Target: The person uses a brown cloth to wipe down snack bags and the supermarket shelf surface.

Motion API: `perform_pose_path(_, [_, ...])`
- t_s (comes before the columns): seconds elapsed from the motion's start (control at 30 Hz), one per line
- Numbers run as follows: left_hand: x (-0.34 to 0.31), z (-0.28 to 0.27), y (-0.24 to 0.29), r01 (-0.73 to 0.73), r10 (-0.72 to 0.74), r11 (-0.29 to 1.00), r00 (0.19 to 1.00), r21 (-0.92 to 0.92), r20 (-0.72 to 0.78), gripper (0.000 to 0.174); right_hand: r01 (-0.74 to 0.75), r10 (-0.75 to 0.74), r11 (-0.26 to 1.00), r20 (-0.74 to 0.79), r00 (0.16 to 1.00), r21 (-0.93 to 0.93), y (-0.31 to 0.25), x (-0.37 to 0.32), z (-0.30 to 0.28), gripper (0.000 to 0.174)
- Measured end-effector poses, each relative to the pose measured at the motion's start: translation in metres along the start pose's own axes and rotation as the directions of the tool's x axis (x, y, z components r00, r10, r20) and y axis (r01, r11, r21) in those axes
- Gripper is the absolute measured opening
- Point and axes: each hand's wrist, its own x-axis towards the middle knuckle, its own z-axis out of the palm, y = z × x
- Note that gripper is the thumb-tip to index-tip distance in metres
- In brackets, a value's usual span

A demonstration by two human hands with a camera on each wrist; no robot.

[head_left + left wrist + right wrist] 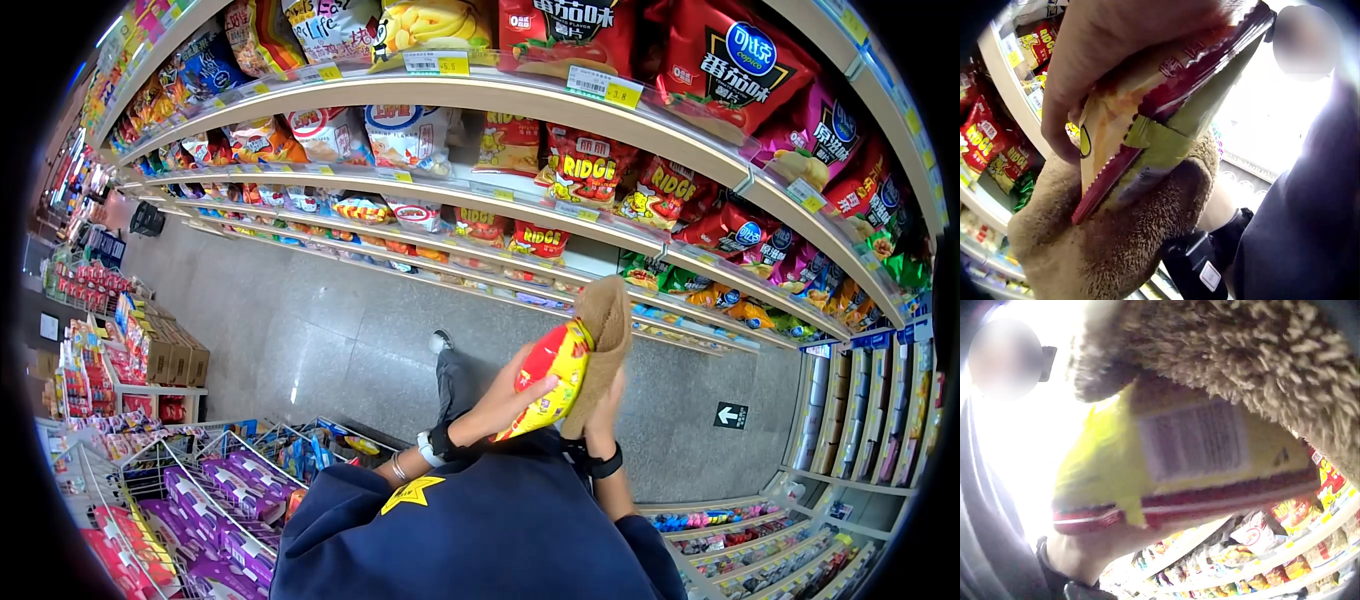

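My left hand [505, 400] grips a red and yellow snack bag [563, 372], its thumb lying across the printed side. Up close in the left wrist view, the hand [1107, 47] covers the top of the bag [1147, 134], whose crimped dark-red seam shows. A fluffy brown cloth [606, 330] stands upright right against the bag. Behind and below the cloth, my right hand [602, 412] holds it, with most fingers hidden. The right wrist view shows the bag's yellow back [1197, 447] with a printed label, and the cloth's long pile [1254, 350] above it.
Long curved shelves [480, 95] packed with snack bags run ahead. Wire baskets with purple packs [210, 520] stand at the lower left, close to the left arm. Cardboard boxes [170, 358] are stacked at left. Grey tiled floor [300, 310] lies below, and more shelving [860, 410] rises at right.
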Motion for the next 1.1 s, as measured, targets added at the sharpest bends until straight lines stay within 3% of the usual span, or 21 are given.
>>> perform_pose_path(0.13, [0.009, 0.001, -0.005, -0.097, 0.068, 0.975, 0.987, -0.201, -0.146, 0.056, -0.132, 0.131, 0.991, 0.035, 0.991, 0.02, 0.026, -0.024, 0.005, 0.049])
perform_pose_path(0.2, [0.012, 0.002, 0.002, -0.093, 0.054, 0.951, 0.989, -0.295, -0.136, 0.056, -0.086, 0.085, 0.996, 0.107, 0.991, -0.001, -0.009, -0.022, 0.02, 0.046])
perform_pose_path(0.27, [0.014, 0.004, 0.002, -0.063, 0.032, 0.965, 0.992, -0.253, -0.126, 0.055, -0.03, 0.033, 0.999, 0.123, 0.992, -0.027, -0.012, -0.019, 0.022, 0.046])
perform_pose_path(0.3, [0.015, 0.004, 0.001, -0.046, 0.018, 0.971, 0.992, -0.233, -0.122, 0.055, -0.003, 0.004, 1.0, 0.044, 0.999, -0.031, -0.006, -0.017, 0.023, 0.045])
perform_pose_path(0.4, [0.013, 0.004, 0.012, -0.007, 0.004, 0.997, 0.999, -0.073, -0.043, 0.054, -0.128, 0.118, 0.988, 0.12, 0.986, 0.08, -0.013, -0.006, 0.008, 0.043])
perform_pose_path(0.43, [0.011, 0.001, 0.014, 0.066, -0.066, 0.996, 0.998, -0.059, 0.001, 0.054, -0.059, 0.051, 0.993, 0.074, 0.996, 0.101, -0.023, -0.002, 0.009, 0.04])
perform_pose_path(0.53, [0.002, -0.001, 0.007, -0.028, 0.023, 0.996, 0.998, 0.084, 0.051, 0.055, -0.06, 0.041, 0.979, 0.102, 0.994, 0.193, -0.02, 0.007, -0.003, 0.042])
perform_pose_path(0.57, [0.002, -0.001, 0.007, -0.106, 0.094, 0.981, 0.992, 0.162, 0.079, 0.058, -0.185, 0.165, 0.931, 0.088, 0.982, 0.314, -0.012, 0.008, -0.005, 0.046])
perform_pose_path(0.67, [-0.004, 0.005, 0.016, -0.127, 0.125, 0.99, 0.991, 0.062, 0.035, 0.059, -0.156, 0.14, 0.964, 0.089, 0.986, 0.216, -0.012, -0.001, -0.005, 0.054])
perform_pose_path(0.73, [-0.002, 0.004, 0.002, -0.141, 0.132, 0.98, 0.988, -0.138, -0.074, 0.056, -0.168, 0.142, 0.977, 0.183, 0.973, 0.132, -0.011, -0.009, -0.002, 0.065])
perform_pose_path(0.8, [-0.004, 0.008, 0.009, -0.171, 0.128, 0.947, 0.977, -0.271, -0.169, 0.052, -0.055, 0.046, 0.997, 0.163, 0.986, 0.051, -0.022, -0.012, 0.011, 0.064])
perform_pose_path(0.83, [-0.001, 0.005, 0.006, -0.202, 0.142, 0.935, 0.967, -0.293, -0.213, 0.049, -0.05, 0.031, 0.995, 0.195, 0.98, 0.089, -0.038, -0.011, 0.018, 0.055])
perform_pose_path(0.93, [0.0, 0.0, 0.024, -0.17, 0.099, 0.916, 0.974, -0.363, -0.205, 0.049, -0.102, 0.097, 0.995, 0.217, 0.971, 0.013, -0.044, -0.015, 0.02, 0.044])
perform_pose_path(0.97, [0.002, -0.002, 0.024, -0.165, 0.096, 0.918, 0.975, -0.36, -0.202, 0.05, -0.018, 0.033, 0.998, 0.227, 0.973, -0.066, -0.04, -0.015, 0.019, 0.039])
perform_pose_path(1.1, [0.002, -0.009, 0.018, -0.141, 0.11, 0.934, 0.988, -0.327, -0.111, 0.052, 0.051, 0.005, 0.984, 0.312, 0.95, -0.172, -0.03, -0.014, 0.005, 0.035])
